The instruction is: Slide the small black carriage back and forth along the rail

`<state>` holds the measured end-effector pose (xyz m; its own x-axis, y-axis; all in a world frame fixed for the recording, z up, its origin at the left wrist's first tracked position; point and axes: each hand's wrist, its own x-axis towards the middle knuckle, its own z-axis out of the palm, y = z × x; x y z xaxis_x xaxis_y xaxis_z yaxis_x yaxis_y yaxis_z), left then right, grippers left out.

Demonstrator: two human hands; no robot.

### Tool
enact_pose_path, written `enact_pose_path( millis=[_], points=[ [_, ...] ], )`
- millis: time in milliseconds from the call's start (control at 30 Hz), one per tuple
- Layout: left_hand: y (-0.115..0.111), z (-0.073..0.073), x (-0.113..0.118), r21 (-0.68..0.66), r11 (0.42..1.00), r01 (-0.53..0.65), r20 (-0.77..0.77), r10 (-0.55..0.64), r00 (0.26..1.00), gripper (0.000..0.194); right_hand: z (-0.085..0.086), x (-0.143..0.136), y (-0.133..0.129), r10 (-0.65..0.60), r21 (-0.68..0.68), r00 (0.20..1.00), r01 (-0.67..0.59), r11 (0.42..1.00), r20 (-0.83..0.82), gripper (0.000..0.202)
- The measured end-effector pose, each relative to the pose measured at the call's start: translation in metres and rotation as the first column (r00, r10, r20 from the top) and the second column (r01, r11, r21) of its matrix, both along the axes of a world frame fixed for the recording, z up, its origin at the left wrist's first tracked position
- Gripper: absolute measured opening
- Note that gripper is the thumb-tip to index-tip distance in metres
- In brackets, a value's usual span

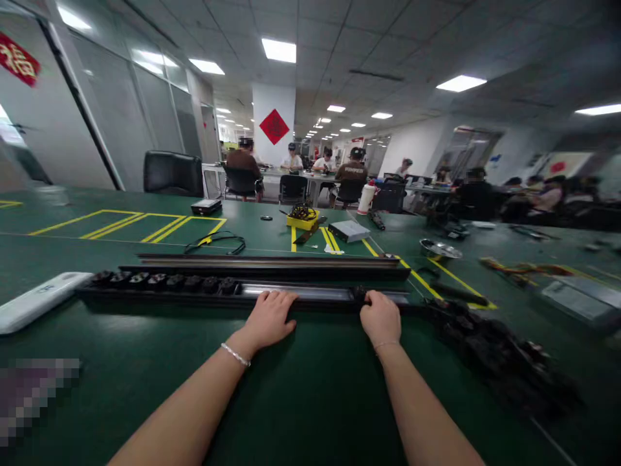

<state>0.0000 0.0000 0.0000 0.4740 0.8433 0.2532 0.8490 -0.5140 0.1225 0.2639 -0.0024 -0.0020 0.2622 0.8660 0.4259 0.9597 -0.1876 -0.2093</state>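
A long black power track (pixel 315 299) with a pale metal channel lies across the table in front of me. Several small black socket modules (pixel 177 282) sit in a row in its left part. My left hand (pixel 268 318) grips the track's near edge near the middle, fingers curled over the top and thumb apart on the near side. Farther right, my right hand (pixel 381 317) is closed on a small black module (pixel 359 294) at the channel. Its fingertips are partly hidden by the hand. Just behind lies a second long dark rail (pixel 272 264).
A blurred heap of black parts (pixel 504 349) lies at right. A white oblong device (pixel 41 298) touches the track's left end. Behind are a black cable (pixel 216 241), yellow box (pixel 303 220), grey box (pixel 348 230) and metal dish (pixel 440 248). People sit at tables beyond.
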Motion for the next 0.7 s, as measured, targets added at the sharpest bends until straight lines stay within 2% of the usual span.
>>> enact_pose_path(
  millis=[500,700],
  points=[
    [0.0001,-0.0021,-0.0009,0.018,1.000,0.002,0.007,-0.002,1.000,0.055,0.0063,-0.0013,-0.0030,-0.028,-0.071,0.997,0.024,0.997,-0.066,0.016],
    [0.0005,-0.0010,-0.0007,0.005,1.000,-0.002,0.006,0.002,1.000,0.055,0.0070,-0.0019,-0.0027,-0.033,-0.060,0.997,0.029,0.998,-0.065,0.015]
  ],
)
